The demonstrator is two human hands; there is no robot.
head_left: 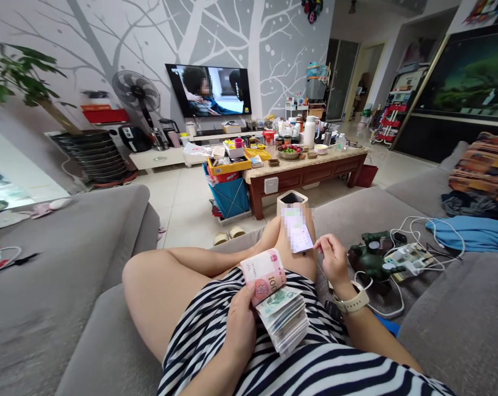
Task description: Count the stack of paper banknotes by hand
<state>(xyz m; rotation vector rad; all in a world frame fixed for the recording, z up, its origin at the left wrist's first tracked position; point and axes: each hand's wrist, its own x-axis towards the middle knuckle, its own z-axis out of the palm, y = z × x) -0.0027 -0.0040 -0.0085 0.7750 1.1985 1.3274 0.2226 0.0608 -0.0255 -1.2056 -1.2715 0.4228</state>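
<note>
My left hand [241,319] grips a thick wad of banknotes [282,319] over my lap. A red 100 note [266,273] is bent up at the top of the wad, and the other notes fan out toward me. A smartphone [300,236] with a lit, partly blurred screen rests on my leg. Close to its lower right corner is my right hand [332,256], its fingers curled and the index finger toward the phone. Whether the fingertip touches the phone, I cannot tell. A watch with a pale strap [351,300] is on my right wrist.
I sit on a grey sofa [451,319]. To my right lie a dark green figure [375,258], white cables [400,308] and a blue cloth [475,234]. Ahead stand a small bin [304,197], a blue box [229,197] and a cluttered coffee table [310,179].
</note>
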